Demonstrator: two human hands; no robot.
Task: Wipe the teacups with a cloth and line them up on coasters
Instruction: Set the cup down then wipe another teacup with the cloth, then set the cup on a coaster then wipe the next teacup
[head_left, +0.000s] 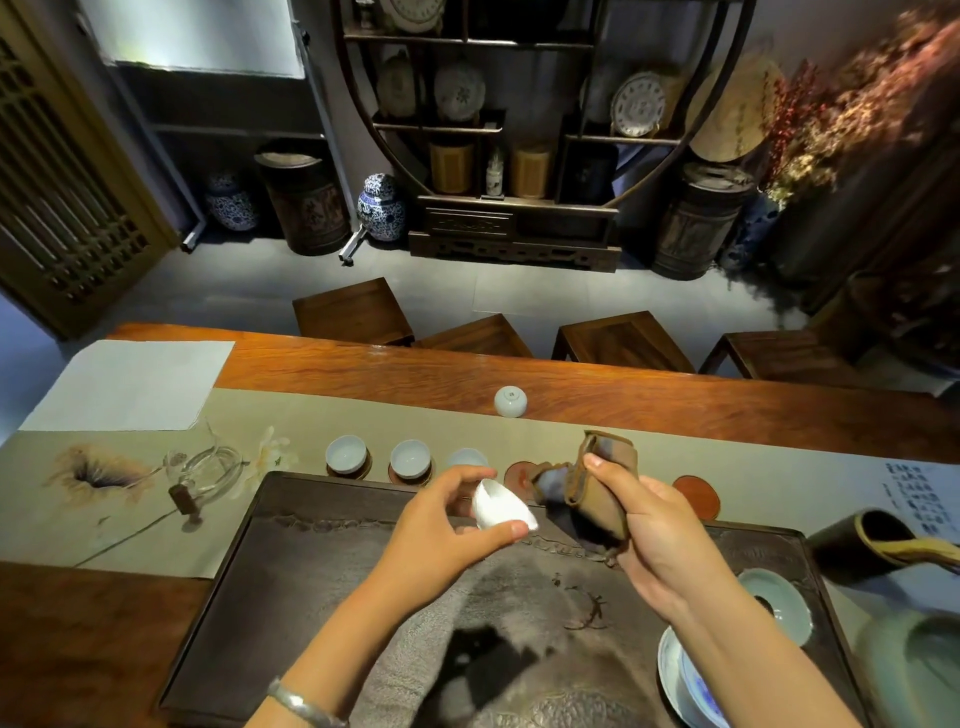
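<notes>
There is a single view, taken from a wide-angle camera worn on the person's head, looking forward and steeply down over the long reddish-brown wooden surface (623, 384) from its near side. It sits close above the dark carved rectangular tea tray (291, 561), with both forearms entering from the bottom edge, so the near things fill the lower half. Farther ahead it takes in the row of dark wooden stools (353, 312) beyond the far edge and the round-framed dark wooden display shelf (519, 124) against the back wall, whose lines bend toward the frame's edges.
</notes>
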